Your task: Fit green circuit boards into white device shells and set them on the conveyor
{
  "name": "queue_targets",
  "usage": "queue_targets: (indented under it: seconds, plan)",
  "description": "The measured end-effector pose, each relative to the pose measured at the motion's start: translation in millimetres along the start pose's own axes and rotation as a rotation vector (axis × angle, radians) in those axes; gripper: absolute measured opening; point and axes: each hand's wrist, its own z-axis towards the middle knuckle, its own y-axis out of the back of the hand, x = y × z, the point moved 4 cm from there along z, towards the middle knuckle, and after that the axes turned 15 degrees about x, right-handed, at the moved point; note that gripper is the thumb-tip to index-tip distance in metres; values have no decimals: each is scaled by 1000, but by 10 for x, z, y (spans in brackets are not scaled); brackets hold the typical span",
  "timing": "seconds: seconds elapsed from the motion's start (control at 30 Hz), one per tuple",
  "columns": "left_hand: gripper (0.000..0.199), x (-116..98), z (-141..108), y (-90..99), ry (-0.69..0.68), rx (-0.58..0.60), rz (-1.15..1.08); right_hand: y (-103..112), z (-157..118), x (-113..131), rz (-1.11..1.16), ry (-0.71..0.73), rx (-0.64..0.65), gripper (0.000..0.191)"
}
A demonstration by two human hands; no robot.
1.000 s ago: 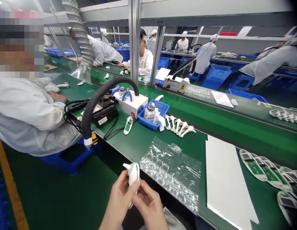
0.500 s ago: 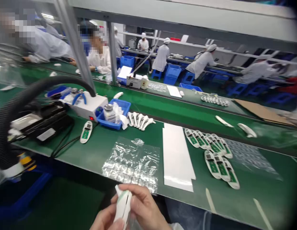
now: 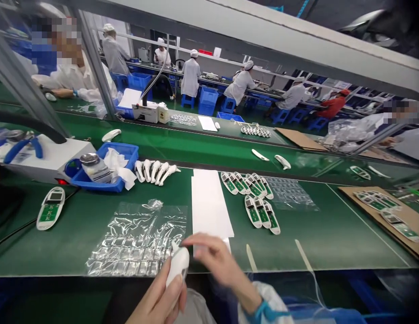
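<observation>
A white plastic housing (image 3: 179,266) is held upright in my left hand (image 3: 162,292), fingers wrapped round its lower part, near the table's front edge. My right hand (image 3: 218,261) is at the housing's top right, its index fingertip by the narrow tip and the other fingers loosely apart; whether it touches the tip is hard to tell. Behind them lies a clear plastic sheet of pockets (image 3: 135,243), with white paper sheets (image 3: 209,202) to its right. Farther right are several white shells with green circuit boards (image 3: 252,211). Several white handle-shaped parts (image 3: 155,172) lie in a row behind the plastic sheet.
A blue tray (image 3: 128,155) with a jar and tissues stands at back left, beside a white box (image 3: 50,157). One shell with a board (image 3: 51,208) lies at left. Cardboard (image 3: 358,193) with more boards is at right. People in white coats work beyond the metal frame.
The view has swung right, bringing the cardboard into sight. The housing has turned to show a smooth white face. My right hand has loosened from it and moved to its top right.
</observation>
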Motion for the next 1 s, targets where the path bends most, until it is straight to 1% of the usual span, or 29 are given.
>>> queue_targets:
  seconds: [0.07,0.1,0.13,0.17,0.23,0.33,0.4,0.47,0.63,0.73,0.8,0.83,0.9,0.93,1.0]
  plan:
    - [45,-124,201,-139,-82,120,-10,566,-44,-81,-330,-7,-195,23]
    - [43,-172,308,-201,-131,142,-18,801,-67,-145,-468,-35,-256,22]
    - [42,-206,418,-254,-168,142,-32,991,-85,-220,-514,-52,-277,20]
    - [42,-221,531,-298,-188,125,-54,1134,-99,-292,-553,-67,-282,18]
    - [45,-215,747,-362,-201,71,-99,1288,-110,-407,-571,-90,-244,14]
    - [51,-167,987,-404,-196,8,-134,1313,-108,-472,-590,-120,-187,11]
    - [52,-138,1063,-408,-183,-12,-138,1284,-99,-467,-595,-147,-168,10]
    - [53,-125,1082,-403,-177,-24,-138,1257,-89,-448,-592,-176,-168,9]
    - [52,-119,1081,-402,-154,-14,-132,1211,-83,-432,-555,-204,-236,11]
    - [50,-119,1098,-392,-156,-7,-137,1230,-113,-425,-484,-165,-303,9]
    - [45,-134,1095,-382,-159,-2,-93,1250,-146,-381,-409,-135,-358,11]
    - [43,-147,1086,-382,-157,12,-60,1244,-163,-337,-374,-124,-382,13]
    - [46,-183,1053,-409,-151,77,-26,1173,-185,-206,-288,-106,-405,17]
    - [49,-204,1029,-430,-153,118,-48,1102,-187,-124,-233,-98,-395,18]
    - [54,-245,974,-477,-162,183,-163,903,-174,50,-116,-82,-343,19]
